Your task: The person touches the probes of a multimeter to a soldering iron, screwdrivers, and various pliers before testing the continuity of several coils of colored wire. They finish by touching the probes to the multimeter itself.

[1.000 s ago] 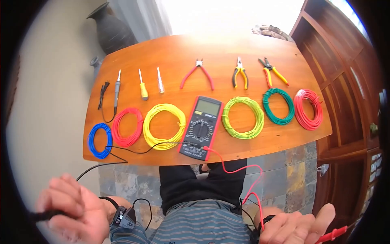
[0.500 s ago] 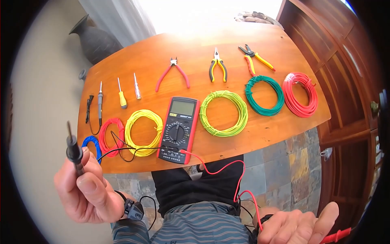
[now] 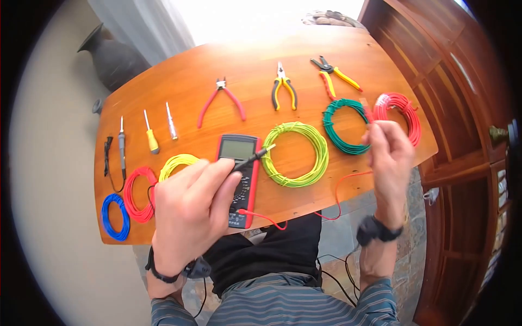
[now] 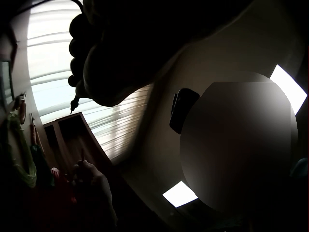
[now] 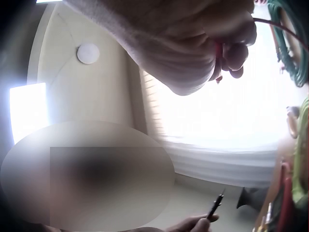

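In the head view my left hand [image 3: 190, 209] pinches the black probe [image 3: 254, 158] above the multimeter [image 3: 239, 148], its tip pointing right toward the yellow-green wire coil [image 3: 296, 181]. My right hand [image 3: 392, 157] is raised over the table's right side, near the green coil [image 3: 348, 148] and the right red coil [image 3: 416, 125]. It pinches the red probe, blurred in the head view; the right wrist view shows the red probe [image 5: 218, 63] between the fingers of that hand [image 5: 193, 43]. A red lead [image 3: 340, 190] runs from the multimeter's lower end.
Cutters [image 3: 235, 100], pliers [image 3: 276, 95], strippers [image 3: 348, 79], two screwdrivers and a soldering iron [image 3: 122, 149] lie along the back and left of the table [image 3: 255, 54]. Blue [image 3: 104, 217], red [image 3: 130, 201] and yellow coils are at the left. A wooden cabinet [image 3: 440, 108] stands right.
My left hand has swung right with the black probe, from the table's left side to over the multimeter. My right hand has risen from the lower right to above the table's right side.
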A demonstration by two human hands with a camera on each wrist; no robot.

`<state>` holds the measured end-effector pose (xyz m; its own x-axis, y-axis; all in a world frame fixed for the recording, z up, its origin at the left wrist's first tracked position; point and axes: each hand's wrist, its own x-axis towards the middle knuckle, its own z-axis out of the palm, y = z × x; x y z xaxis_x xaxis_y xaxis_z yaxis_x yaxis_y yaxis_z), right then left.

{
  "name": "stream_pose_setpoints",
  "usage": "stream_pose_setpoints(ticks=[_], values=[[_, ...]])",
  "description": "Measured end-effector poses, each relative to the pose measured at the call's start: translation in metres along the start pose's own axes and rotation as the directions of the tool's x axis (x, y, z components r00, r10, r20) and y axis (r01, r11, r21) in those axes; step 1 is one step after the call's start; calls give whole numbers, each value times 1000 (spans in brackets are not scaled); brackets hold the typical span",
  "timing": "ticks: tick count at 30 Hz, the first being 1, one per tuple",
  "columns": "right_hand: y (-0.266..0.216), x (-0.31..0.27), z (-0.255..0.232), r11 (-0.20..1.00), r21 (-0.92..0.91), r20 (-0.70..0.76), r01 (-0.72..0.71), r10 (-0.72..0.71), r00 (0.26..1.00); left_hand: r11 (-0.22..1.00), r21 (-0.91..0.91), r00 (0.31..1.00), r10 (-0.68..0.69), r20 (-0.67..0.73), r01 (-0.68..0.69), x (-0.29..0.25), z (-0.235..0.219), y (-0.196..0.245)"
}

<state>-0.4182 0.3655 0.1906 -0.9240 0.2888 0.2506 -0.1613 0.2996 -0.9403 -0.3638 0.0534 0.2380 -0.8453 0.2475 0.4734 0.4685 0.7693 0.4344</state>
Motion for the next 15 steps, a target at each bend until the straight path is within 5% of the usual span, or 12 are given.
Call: stream_pose_setpoints(ticks=[2, 9, 15], values=[[32, 16, 3, 899, -415, -24, 142, -166, 986, 1000, 7, 1000, -1, 24, 0, 17, 19, -5], [51, 43, 14, 865, -496, -50, 74, -113, 992, 992, -92, 976, 99, 195, -82, 81, 84, -3], [66, 51, 21, 798, -598, -39, 70, -116, 992, 997, -71, 949, 20, 314, 3, 117, 147, -10]])
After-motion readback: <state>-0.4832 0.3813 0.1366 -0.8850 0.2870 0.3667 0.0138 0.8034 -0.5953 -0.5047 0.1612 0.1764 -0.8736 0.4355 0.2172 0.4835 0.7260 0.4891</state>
